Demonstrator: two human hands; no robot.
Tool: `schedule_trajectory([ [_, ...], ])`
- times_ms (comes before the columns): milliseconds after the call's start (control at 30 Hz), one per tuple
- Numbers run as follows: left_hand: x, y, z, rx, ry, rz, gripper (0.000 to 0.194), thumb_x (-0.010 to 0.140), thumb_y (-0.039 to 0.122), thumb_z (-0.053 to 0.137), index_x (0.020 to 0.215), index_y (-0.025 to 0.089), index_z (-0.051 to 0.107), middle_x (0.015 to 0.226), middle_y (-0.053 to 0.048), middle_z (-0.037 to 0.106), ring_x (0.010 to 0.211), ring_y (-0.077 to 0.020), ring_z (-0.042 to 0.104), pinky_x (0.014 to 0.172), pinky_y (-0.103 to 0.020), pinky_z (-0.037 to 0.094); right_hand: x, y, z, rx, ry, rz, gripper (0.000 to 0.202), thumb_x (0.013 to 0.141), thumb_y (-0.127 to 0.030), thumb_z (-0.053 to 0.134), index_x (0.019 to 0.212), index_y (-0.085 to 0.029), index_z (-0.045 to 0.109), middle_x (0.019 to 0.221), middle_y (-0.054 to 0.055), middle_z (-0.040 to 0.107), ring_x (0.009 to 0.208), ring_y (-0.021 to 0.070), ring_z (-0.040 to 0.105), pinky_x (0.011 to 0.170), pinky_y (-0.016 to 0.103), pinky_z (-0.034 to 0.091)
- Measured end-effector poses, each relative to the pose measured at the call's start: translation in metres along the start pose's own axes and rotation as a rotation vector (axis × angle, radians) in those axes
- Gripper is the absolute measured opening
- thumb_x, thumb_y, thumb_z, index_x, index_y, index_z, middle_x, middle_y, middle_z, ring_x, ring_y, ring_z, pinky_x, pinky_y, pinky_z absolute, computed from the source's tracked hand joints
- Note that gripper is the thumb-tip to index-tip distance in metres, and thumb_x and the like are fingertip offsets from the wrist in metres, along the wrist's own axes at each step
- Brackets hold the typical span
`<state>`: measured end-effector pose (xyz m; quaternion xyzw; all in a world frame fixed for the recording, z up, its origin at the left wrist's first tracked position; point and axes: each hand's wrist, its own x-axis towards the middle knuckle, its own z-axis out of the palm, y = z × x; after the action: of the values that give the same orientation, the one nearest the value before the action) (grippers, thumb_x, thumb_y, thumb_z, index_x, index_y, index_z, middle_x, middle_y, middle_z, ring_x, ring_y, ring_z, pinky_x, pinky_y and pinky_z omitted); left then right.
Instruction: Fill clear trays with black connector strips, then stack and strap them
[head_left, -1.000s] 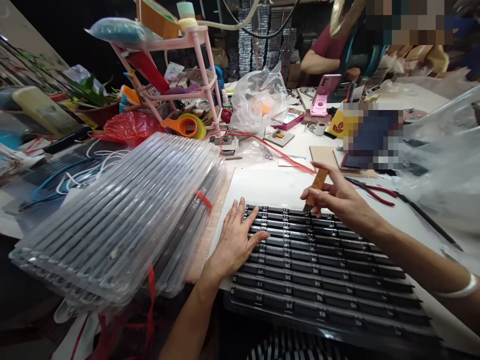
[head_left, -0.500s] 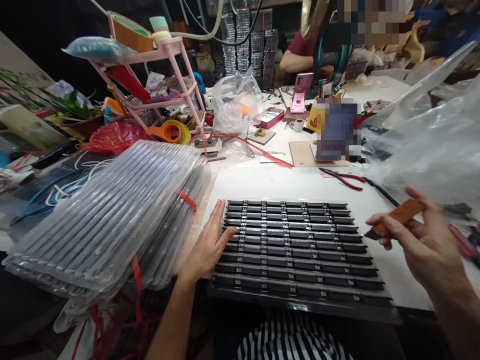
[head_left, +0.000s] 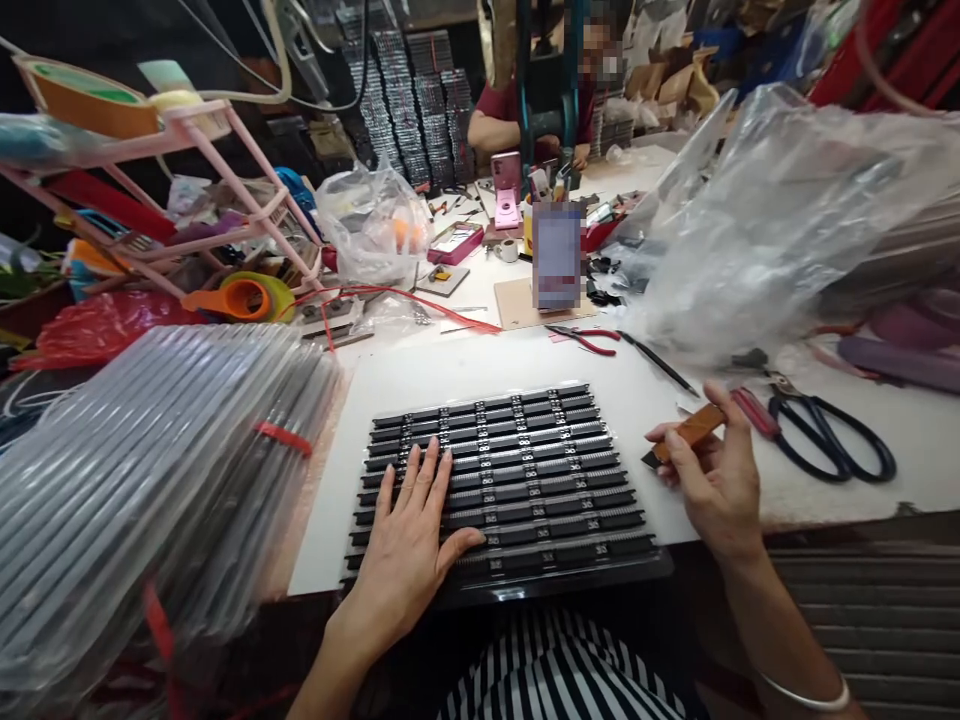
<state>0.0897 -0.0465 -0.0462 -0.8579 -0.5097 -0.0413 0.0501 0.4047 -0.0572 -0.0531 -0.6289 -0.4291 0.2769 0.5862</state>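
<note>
A clear plastic tray (head_left: 517,592) filled with rows of black toothed strips (head_left: 555,492) lies in front of me on a white board. Flat across the left part of these rows rests my left hand (head_left: 409,535), its fingers stretched out and the thumb apart. To the right of the tray, my right hand (head_left: 716,480) is raised, with fingers closed around a short orange-brown block with a dark tip (head_left: 694,427). The block's exact kind cannot be made out. Its dark end points left toward the tray and is apart from it.
Stacked clear ribbed trays (head_left: 150,470) stand at left. Red-handled pliers (head_left: 592,338), a thin black tool (head_left: 660,362) and large scissors (head_left: 817,425) lie at right. Crumpled plastic (head_left: 757,210) bulges behind them. A pink rack (head_left: 240,180) stands back left; a person (head_left: 499,125) sits opposite.
My view has swung right, so the scene sits further left. My left hand has moved from the tray's left edge onto the black strips. The right hand still holds the orange-brown block.
</note>
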Motion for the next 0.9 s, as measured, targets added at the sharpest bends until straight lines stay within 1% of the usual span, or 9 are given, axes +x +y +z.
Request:
schedule_trajectory([
  [67, 0.004, 0.01, 0.001, 0.017, -0.003, 0.024, 0.08, 0.089, 0.061, 0.032, 0.149, 0.016, 0.006, 0.153, -0.014, 0.023, 0.141, -0.0299, 0.018, 0.109, -0.055, 0.027, 0.0, 0.002, -0.003, 0.017, -0.015, -0.014, 0.064, 0.087, -0.037, 0.057, 0.143, -0.028, 0.026, 0.089, 0.003, 0.062, 0.068, 0.0151, 0.054, 0.056, 0.027, 0.049],
  [167, 0.008, 0.02, 0.002, 0.052, 0.007, 0.025, 0.08, 0.088, 0.062, 0.031, 0.149, 0.013, 0.012, 0.153, -0.016, 0.022, 0.142, -0.0305, 0.017, 0.11, -0.054, 0.025, 0.001, 0.007, -0.006, 0.041, -0.021, -0.071, 0.063, 0.087, -0.035, 0.057, 0.142, -0.027, 0.028, 0.086, 0.002, 0.062, 0.067, 0.0141, 0.055, 0.054, 0.024, 0.05],
  [300, 0.01, 0.026, 0.004, 0.075, 0.018, -0.001, 0.078, 0.089, 0.061, 0.029, 0.147, 0.009, 0.021, 0.153, -0.019, 0.019, 0.142, -0.0311, 0.016, 0.11, -0.052, 0.026, 0.002, 0.011, -0.007, 0.054, -0.018, -0.106, 0.061, 0.087, -0.033, 0.057, 0.141, -0.027, 0.03, 0.086, 0.001, 0.063, 0.065, 0.0126, 0.055, 0.053, 0.023, 0.051],
  [433, 0.011, 0.03, 0.001, 0.07, 0.041, -0.011, 0.074, 0.091, 0.059, 0.03, 0.147, 0.01, 0.02, 0.154, -0.019, 0.017, 0.142, -0.0312, 0.017, 0.109, -0.051, 0.028, 0.002, 0.011, -0.007, 0.054, -0.022, -0.114, 0.06, 0.087, -0.032, 0.057, 0.141, -0.028, 0.03, 0.086, 0.001, 0.063, 0.062, 0.0119, 0.055, 0.054, 0.024, 0.052],
  [533, 0.011, 0.041, -0.004, 0.053, 0.047, 0.05, 0.077, 0.09, 0.059, 0.031, 0.148, 0.013, 0.012, 0.154, -0.017, 0.019, 0.142, -0.0306, 0.017, 0.109, -0.052, 0.028, 0.002, 0.011, -0.007, 0.054, -0.033, -0.112, 0.06, 0.088, -0.032, 0.056, 0.141, -0.027, 0.03, 0.085, 0.001, 0.063, 0.062, 0.0119, 0.054, 0.054, 0.025, 0.052],
  [633, 0.009, 0.058, -0.009, 0.026, 0.024, 0.154, 0.083, 0.088, 0.063, 0.033, 0.149, 0.014, 0.006, 0.152, -0.015, 0.024, 0.141, -0.0305, 0.019, 0.109, -0.054, 0.029, 0.003, 0.01, -0.007, 0.064, -0.037, -0.114, 0.06, 0.088, -0.031, 0.056, 0.141, -0.026, 0.03, 0.084, 0.001, 0.063, 0.063, 0.0122, 0.054, 0.054, 0.024, 0.051],
  [767, 0.006, 0.077, -0.011, 0.006, -0.011, 0.238, 0.09, 0.083, 0.068, 0.036, 0.149, 0.013, 0.009, 0.152, -0.014, 0.025, 0.14, -0.0321, 0.021, 0.108, -0.054, 0.031, 0.004, 0.011, -0.007, 0.082, -0.044, -0.118, 0.06, 0.087, -0.03, 0.056, 0.14, -0.026, 0.03, 0.084, 0.0, 0.062, 0.06, 0.0115, 0.053, 0.052, 0.024, 0.05],
  [833, 0.004, 0.08, -0.01, 0.016, -0.004, 0.235, 0.089, 0.083, 0.067, 0.038, 0.148, 0.012, 0.012, 0.152, -0.014, 0.026, 0.14, -0.0323, 0.021, 0.108, -0.055, 0.031, 0.004, 0.011, -0.008, 0.086, -0.049, -0.114, 0.059, 0.087, -0.03, 0.056, 0.14, -0.026, 0.03, 0.083, 0.0, 0.062, 0.059, 0.0111, 0.052, 0.052, 0.024, 0.05],
  [900, 0.002, 0.078, -0.009, 0.03, 0.015, 0.215, 0.085, 0.085, 0.064, 0.039, 0.147, 0.011, 0.016, 0.151, -0.015, 0.027, 0.14, -0.0323, 0.021, 0.108, -0.055, 0.03, 0.004, 0.011, -0.009, 0.085, -0.054, -0.111, 0.059, 0.087, -0.03, 0.056, 0.14, -0.026, 0.03, 0.083, 0.0, 0.062, 0.059, 0.0112, 0.052, 0.052, 0.024, 0.05],
])
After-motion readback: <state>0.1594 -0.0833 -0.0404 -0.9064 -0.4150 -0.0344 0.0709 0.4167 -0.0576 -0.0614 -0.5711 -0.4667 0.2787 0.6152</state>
